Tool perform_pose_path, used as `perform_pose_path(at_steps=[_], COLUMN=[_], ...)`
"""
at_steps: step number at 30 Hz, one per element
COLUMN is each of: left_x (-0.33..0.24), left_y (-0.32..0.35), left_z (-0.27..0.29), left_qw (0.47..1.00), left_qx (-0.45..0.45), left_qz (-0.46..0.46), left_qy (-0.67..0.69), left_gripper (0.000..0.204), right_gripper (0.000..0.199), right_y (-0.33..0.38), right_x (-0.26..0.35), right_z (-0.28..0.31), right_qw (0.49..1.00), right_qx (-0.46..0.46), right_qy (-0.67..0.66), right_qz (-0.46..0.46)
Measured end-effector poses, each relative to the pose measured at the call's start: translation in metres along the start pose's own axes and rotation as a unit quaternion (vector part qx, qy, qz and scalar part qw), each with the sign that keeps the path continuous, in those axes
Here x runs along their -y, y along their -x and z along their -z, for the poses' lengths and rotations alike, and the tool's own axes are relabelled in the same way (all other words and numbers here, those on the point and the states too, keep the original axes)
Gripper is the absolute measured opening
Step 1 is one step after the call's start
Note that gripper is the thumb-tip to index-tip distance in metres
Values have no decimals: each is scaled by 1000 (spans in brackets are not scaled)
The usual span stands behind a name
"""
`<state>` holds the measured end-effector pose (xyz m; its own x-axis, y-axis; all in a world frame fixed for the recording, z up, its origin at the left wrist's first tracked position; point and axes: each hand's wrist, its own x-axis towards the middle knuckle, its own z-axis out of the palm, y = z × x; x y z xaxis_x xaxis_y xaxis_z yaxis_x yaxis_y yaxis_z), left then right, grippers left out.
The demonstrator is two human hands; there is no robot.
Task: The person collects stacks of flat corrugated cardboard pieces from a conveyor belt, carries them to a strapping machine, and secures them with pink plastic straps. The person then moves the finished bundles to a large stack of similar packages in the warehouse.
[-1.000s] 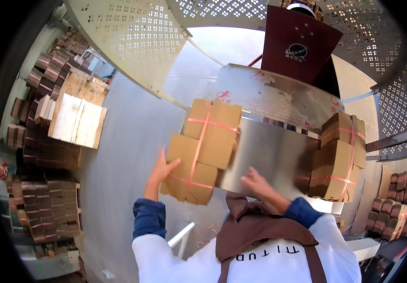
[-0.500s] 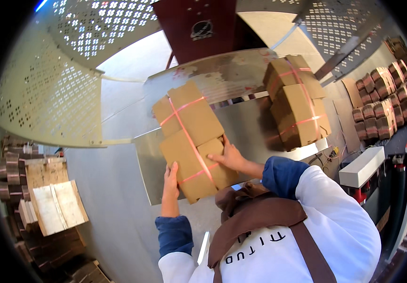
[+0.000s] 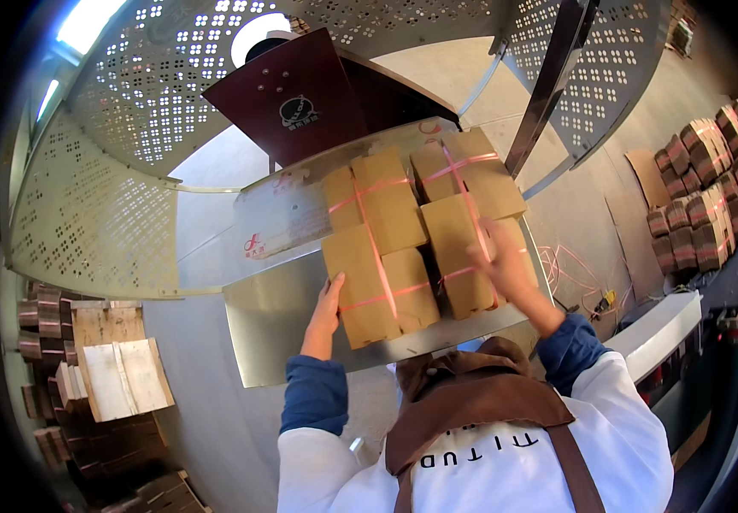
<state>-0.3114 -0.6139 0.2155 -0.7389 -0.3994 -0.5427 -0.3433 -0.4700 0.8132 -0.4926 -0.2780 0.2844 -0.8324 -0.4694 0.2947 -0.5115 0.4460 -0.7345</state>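
1. Left hand (image 3: 326, 309) laid flat against the left side of the near cardboard bundle (image 3: 379, 248), fingers together and stretched upward along the cardboard, not wrapped round anything.
2. Right hand (image 3: 505, 261) spread over the second cardboard bundle (image 3: 470, 214), fingers slightly apart and pressed on its top face, palm down; no closed grasp visible.
3. Both bundles made of flat brown cardboard pieces stacked together, each tied crosswise with thin pink strapping (image 3: 375, 248).
4. Bundles touching side by side on the shiny metal table (image 3: 275, 333), the near one toward the front edge, the other toward the right edge and partly overhanging it.
5. Dark red machine housing (image 3: 288, 98) rising at the far edge of the table, with perforated metal guard panels (image 3: 95, 214) curving round the left and top.
6. More strapped cardboard bundles (image 3: 706, 192) piled on the floor well off to the right.
7. Stacks of cardboard and wooden boards (image 3: 117, 376) on the floor to the left, well apart from the table.
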Motion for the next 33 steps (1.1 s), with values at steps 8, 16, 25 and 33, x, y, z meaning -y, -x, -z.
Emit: perform_pose_path(at_steps=[8,16,25,33], left_x=[-53,-64,-67,-65], left_y=[-52,-84,-82,-83], left_z=[-4,-26,-29,-34], left_qw=[999,995,996,996], left_qx=[-31,62,8,-19], left_qz=[0,36,-6,-4], left_qy=[-24,69,91,88], left_gripper=[62,47,50,60], right_gripper=[82,77,77,73], right_y=[-74,-77,-100,-94], right_x=[-162,-166,-167,-181], right_z=[43,30,18,14], right_qw=[928,847,856,851], right_qx=[52,161,148,121], right_qy=[-161,-256,-270,-288], right_qz=[-331,-438,-415,-421])
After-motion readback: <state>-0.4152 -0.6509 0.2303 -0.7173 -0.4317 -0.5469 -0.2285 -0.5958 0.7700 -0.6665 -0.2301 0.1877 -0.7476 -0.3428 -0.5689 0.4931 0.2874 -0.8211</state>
